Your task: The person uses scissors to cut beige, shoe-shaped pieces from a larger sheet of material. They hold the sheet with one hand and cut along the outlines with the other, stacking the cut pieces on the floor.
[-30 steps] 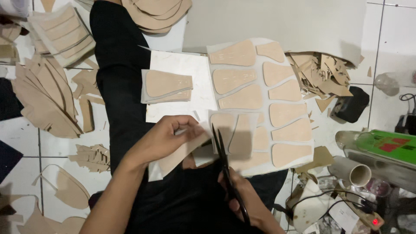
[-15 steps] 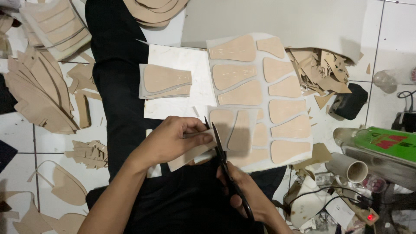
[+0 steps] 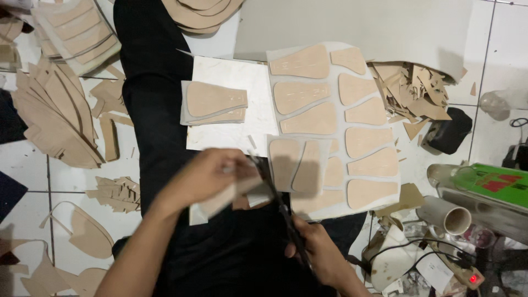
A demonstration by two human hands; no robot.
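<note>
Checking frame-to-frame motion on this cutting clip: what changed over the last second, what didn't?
The left hand slid leftward with the tan-and-white piece it grips, and blurs now. The right hand keeps the black scissors, blades at that piece's right edge, moving slightly down-right. Nothing was picked up or released. The sheet of tan cutouts, the small stack on the white board and the scrap pile kept their places.

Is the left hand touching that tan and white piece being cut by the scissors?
Touching. The head view shows the left hand wrapped over the tan-and-white piece, fingers pinching its edge beside the scissors, which the right hand holds.
</note>
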